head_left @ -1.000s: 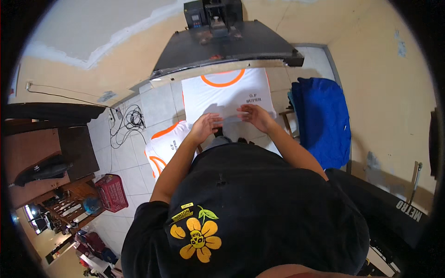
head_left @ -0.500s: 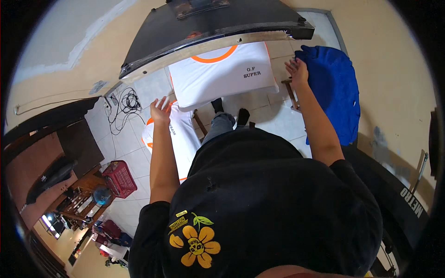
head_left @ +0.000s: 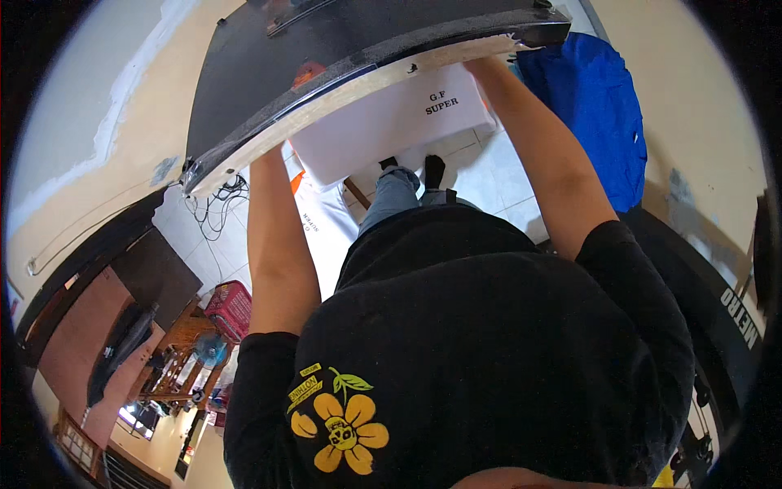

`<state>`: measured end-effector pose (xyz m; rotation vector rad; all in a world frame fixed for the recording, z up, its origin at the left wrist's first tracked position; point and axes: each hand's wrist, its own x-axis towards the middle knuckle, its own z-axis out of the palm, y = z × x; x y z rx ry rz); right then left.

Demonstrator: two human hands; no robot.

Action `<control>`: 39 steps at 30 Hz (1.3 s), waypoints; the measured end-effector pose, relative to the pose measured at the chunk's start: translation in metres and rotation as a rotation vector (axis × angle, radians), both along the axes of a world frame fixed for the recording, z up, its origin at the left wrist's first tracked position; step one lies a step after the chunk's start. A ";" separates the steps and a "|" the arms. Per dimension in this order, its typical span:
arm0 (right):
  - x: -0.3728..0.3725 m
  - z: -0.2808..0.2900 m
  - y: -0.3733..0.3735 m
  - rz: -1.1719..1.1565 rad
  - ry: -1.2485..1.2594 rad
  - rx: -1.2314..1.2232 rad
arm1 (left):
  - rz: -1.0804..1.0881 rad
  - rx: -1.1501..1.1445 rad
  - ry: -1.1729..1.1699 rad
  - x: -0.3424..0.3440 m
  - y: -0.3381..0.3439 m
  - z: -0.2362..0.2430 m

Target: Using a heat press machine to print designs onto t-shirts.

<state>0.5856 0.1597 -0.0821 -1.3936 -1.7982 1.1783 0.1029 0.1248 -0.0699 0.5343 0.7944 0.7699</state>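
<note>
My left hand (head_left: 267, 156) reaches under the left front of a black heat-press plate (head_left: 342, 41), its fingers hidden by the plate's pale edge. My right hand (head_left: 479, 67) reaches under the right part of the same edge, beside the upper right corner of a white printed shirt (head_left: 383, 138), and its fingers are also hidden. The shirt lies flat on the press's lower board, partly covered by the plate. A second white shirt with orange trim (head_left: 318, 236) lies lower, behind my left forearm.
A blue cloth pile (head_left: 595, 122) is on the right beside the wall. Coiled black cables (head_left: 213, 208) lie on the tiled floor (head_left: 497, 187) at the left, near a red basket (head_left: 228, 310) and a wooden bench (head_left: 81, 359). A dark machine (head_left: 692, 301) stands at my right.
My hands have moved apart and forward, from above the shirt to under the plate's edge, where their fingers disappeared. The plate now fills more of the upper view and covers the shirt's collar.
</note>
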 end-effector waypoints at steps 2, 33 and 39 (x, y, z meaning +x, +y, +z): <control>0.000 0.008 -0.012 -0.476 0.342 -0.146 | 0.229 -0.087 0.286 -0.043 -0.048 0.000; 0.064 0.053 -0.254 -0.394 0.061 -0.488 | -0.162 0.082 1.303 0.049 -0.292 0.069; 0.083 0.163 -0.279 -0.507 0.077 -0.169 | 0.192 -0.006 0.388 0.070 -0.261 0.235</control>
